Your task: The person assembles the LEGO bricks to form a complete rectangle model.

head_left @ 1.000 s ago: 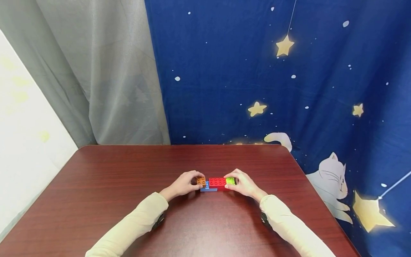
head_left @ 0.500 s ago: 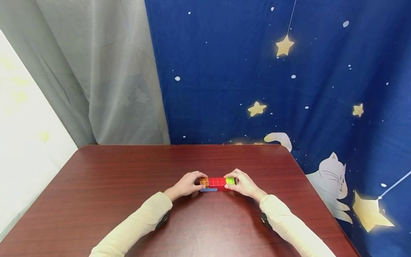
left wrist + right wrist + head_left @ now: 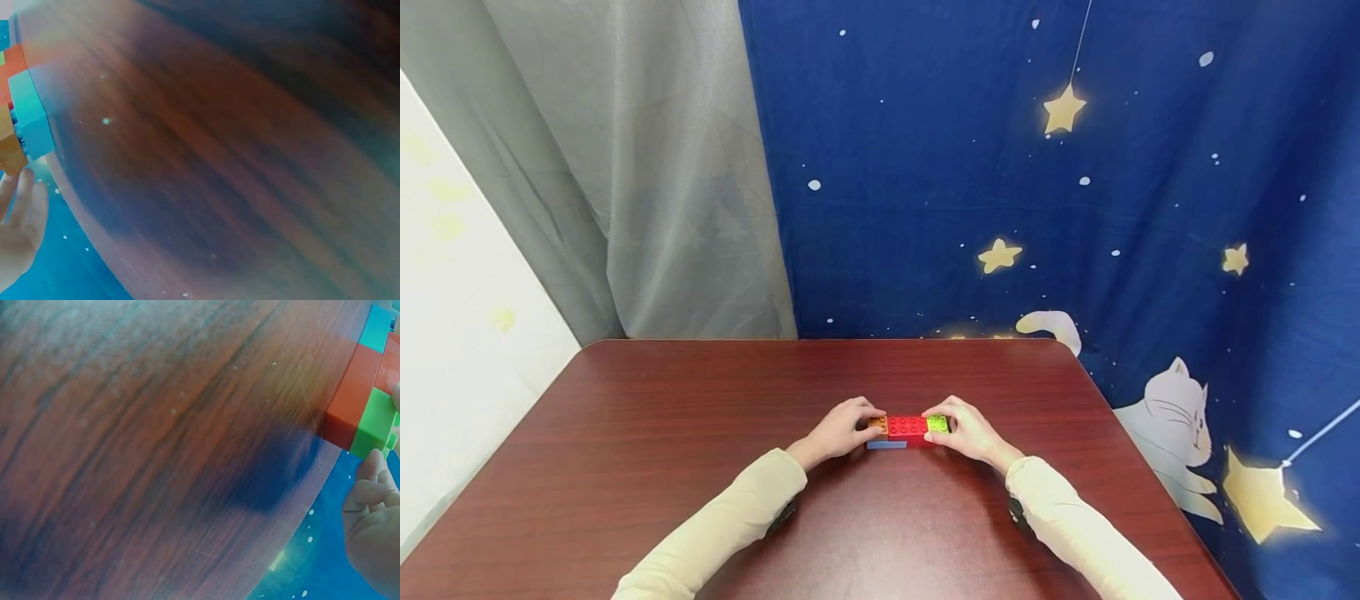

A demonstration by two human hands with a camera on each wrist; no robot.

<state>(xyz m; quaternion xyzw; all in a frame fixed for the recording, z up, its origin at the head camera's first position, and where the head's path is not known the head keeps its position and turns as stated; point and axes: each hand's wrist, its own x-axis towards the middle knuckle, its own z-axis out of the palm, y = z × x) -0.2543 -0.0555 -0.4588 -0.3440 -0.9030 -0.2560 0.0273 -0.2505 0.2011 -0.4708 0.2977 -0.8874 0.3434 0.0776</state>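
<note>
Pinched between the thumb and fingers of my left hand (image 3: 837,430) is an orange toy building brick (image 3: 877,424). It lies over the blue brick (image 3: 887,445), its end at the long upper red brick (image 3: 907,426). In the left wrist view, studs of the blue brick (image 3: 34,119) still show in a gap below the orange brick (image 3: 10,147). My right hand (image 3: 972,430) grips the lime green brick (image 3: 937,423) at the row's right end. The right wrist view has this green brick (image 3: 376,422) on a lower red brick (image 3: 353,397).
The bricks rest on a dark red wooden table (image 3: 715,400), beyond the middle toward its far edge. Behind it hang a grey curtain (image 3: 692,183) and a blue curtain (image 3: 910,167) printed with stars and a cat.
My left hand has moved to the right with the orange brick, from the left end of the blue brick to the upper red brick, covering the blue studs from above. My right hand stays put.
</note>
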